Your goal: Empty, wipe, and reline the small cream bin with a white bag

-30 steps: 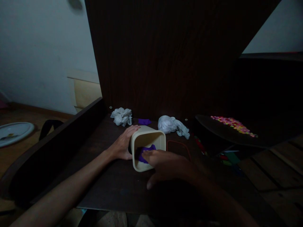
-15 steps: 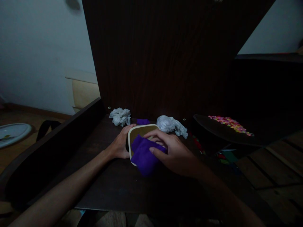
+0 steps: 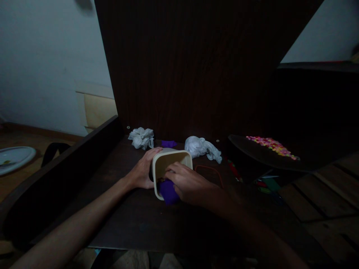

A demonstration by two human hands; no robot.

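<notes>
A cream plastic container (image 3: 168, 160) lies tilted on a dark wooden surface (image 3: 134, 220), its square mouth facing me. My left hand (image 3: 143, 170) wraps round its left side and steadies it. My right hand (image 3: 186, 183) is closed on a purple cloth (image 3: 168, 191) at the container's mouth, its fingers pressing the cloth against the lower rim. Part of the cloth is hidden inside the container and under my fingers.
Two crumpled white cloths (image 3: 141, 137) (image 3: 202, 147) and a small purple scrap (image 3: 168, 143) lie at the back by the dark upright panel (image 3: 196, 67). A red rubber band (image 3: 210, 172) lies right of the container. A dark tray with colourful beads (image 3: 270, 145) sits at the right.
My right hand pulled a bunch of purple cloth out over the mouth, then pushed it back down to the lower rim. The container tipped slightly. My left hand kept its hold.
</notes>
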